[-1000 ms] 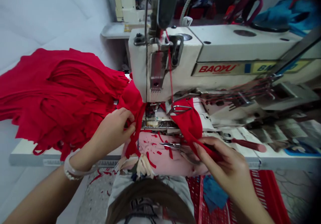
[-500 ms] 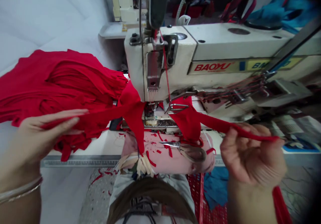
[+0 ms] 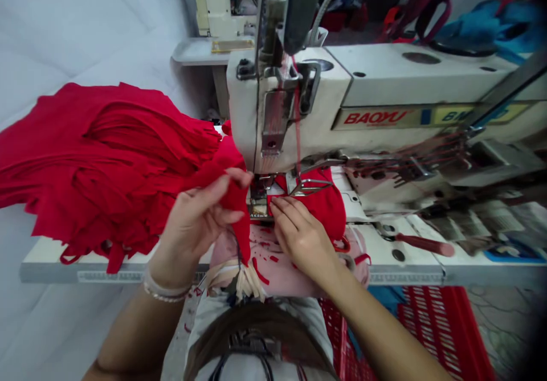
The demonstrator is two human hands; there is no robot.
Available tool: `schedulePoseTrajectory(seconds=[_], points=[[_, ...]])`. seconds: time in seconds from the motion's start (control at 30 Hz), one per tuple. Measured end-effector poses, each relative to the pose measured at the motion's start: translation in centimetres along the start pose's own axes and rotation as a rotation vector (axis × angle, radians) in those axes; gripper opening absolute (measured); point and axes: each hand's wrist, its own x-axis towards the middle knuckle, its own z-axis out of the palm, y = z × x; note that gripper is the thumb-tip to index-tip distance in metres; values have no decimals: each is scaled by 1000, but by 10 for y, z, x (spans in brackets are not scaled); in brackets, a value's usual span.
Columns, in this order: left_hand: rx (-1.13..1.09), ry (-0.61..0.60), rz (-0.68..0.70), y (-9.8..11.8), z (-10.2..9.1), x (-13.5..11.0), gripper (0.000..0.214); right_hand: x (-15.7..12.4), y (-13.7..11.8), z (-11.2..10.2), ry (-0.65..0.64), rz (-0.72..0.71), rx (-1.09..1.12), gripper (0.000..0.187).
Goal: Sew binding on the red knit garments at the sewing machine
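My left hand point(image 3: 199, 218) pinches a fold of red knit fabric point(image 3: 233, 187) just left of the needle of a white BAOYU sewing machine point(image 3: 376, 118). My right hand point(image 3: 301, 238) lies flat, fingertips pressing a red fabric piece point(image 3: 327, 210) right beside the presser foot point(image 3: 310, 186). That piece runs from under the foot towards me. A large heap of cut red fabric point(image 3: 89, 164) lies to the left of my left hand. The needle plate is mostly hidden by my fingers. The scissors on the pink cushion point(image 3: 273, 261) on my lap are mostly hidden under my right hand.
A red-handled screwdriver point(image 3: 425, 245) lies on the white table point(image 3: 401, 270) right of the cushion. A red plastic crate point(image 3: 440, 324) sits on the floor at lower right. Another sewing machine point(image 3: 222, 5) stands behind, and blue fabric point(image 3: 482, 22) hangs at upper right.
Both hands have come inward from wide apart to the needle area. The stretched red strip is no longer pulled taut, and the fabric is now gathered at the presser foot.
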Motion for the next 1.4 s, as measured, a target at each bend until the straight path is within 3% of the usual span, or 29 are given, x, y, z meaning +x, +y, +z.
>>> schedulePoseTrajectory(seconds=[0.1, 0.23, 0.33, 0.5, 0.6, 0.77, 0.93, 1.17, 1.4], points=[[209, 60, 280, -3, -7, -3, 10, 4, -2, -3, 8, -12, -3, 32], [933, -135, 655, -43, -10, 1, 21, 9, -6, -2, 44, -13, -52, 24], [1328, -201, 806, -64, -20, 3, 26, 6, -5, -5, 49, 22, -116, 24], [1618, -264, 748, -54, -30, -4, 29, 5, -6, -2, 93, 69, 53, 26], [1667, -302, 690, -52, -25, -8, 33, 8, -12, 4, 121, 84, 158, 30], [1731, -278, 693, -56, -17, -11, 33, 8, -16, 8, 105, 62, 130, 30], [1761, -300, 669, -53, -14, -14, 35, 8, -13, 3, 188, 165, 285, 27], [1792, -277, 669, -52, -11, -16, 33, 8, -11, 3, 33, -3, 52, 30], [1802, -279, 706, -55, -15, -14, 39, 8, -8, 3, 11, -38, -32, 33]])
